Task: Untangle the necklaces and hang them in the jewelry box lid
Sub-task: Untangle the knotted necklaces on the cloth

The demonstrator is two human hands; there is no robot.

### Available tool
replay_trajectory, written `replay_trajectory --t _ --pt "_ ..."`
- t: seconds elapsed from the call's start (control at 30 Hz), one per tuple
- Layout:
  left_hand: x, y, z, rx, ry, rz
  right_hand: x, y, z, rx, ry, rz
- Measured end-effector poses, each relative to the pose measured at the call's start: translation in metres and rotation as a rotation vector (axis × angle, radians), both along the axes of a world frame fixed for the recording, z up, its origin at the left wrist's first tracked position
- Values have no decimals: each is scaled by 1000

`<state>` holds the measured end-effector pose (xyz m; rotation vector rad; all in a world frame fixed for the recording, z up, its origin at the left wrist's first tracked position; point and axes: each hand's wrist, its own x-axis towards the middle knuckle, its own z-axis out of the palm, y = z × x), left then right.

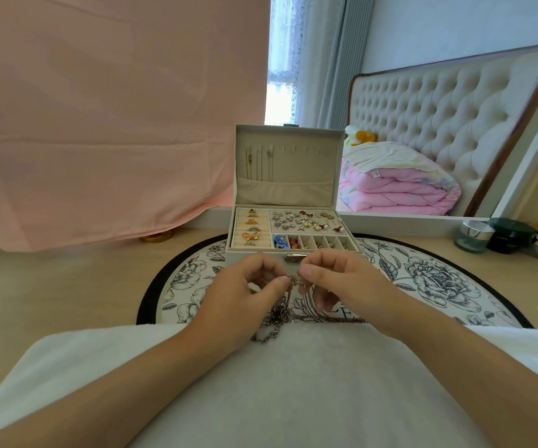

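necklaces (279,318), tangled: knot pinched between left hand (245,294) and right hand (342,282), hands close together, chains trailing onto white cloth (293,383). jewelry box (248,253): just behind hands, on floral mat (423,279); lid (306,169) upright, few chains hung at left.

Wooden table (67,286), round floral mat (423,279) under jewelry box (309,169), jars (473,236) at right

We log a pink cloth (99,124) hanging at left, with a gold round object (157,237) at its hem. A round flowered mat (423,276) lies on the pale wood tabletop (51,286). At right a glass jar (473,236) stands just beside a black jar (510,236). Behind are a tufted headboard (439,101), a folded pink quilt (397,185), a soft toy (360,135) and a grey curtain (332,59).
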<state>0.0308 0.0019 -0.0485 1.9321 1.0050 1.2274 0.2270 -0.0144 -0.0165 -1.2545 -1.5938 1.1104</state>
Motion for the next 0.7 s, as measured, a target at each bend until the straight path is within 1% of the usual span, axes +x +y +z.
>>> replay_trajectory --t 0.13,0.2,0.33,0.47,0.53,0.6,0.7 --pt "-1 1 -1 -16 -25 -22 -2 -2 -1 15 -146 -89" --pt "-1 2 -2 -34 -41 -48 -2 -2 -3 -16 -155 -94" --pt "-1 4 -1 -106 -123 -94 -3 -2 -2 -88 7 -72" --pt "1 3 -3 -58 -34 -69 -3 -3 -2 -176 138 -41" --pt "0 4 -5 -45 -9 -27 -3 -3 -2 -204 170 -21" --pt "0 4 -5 -55 -28 25 -5 -3 -3 -217 130 -17" --pt "2 -1 -2 -28 -11 102 -9 -6 -2 -238 -28 12"
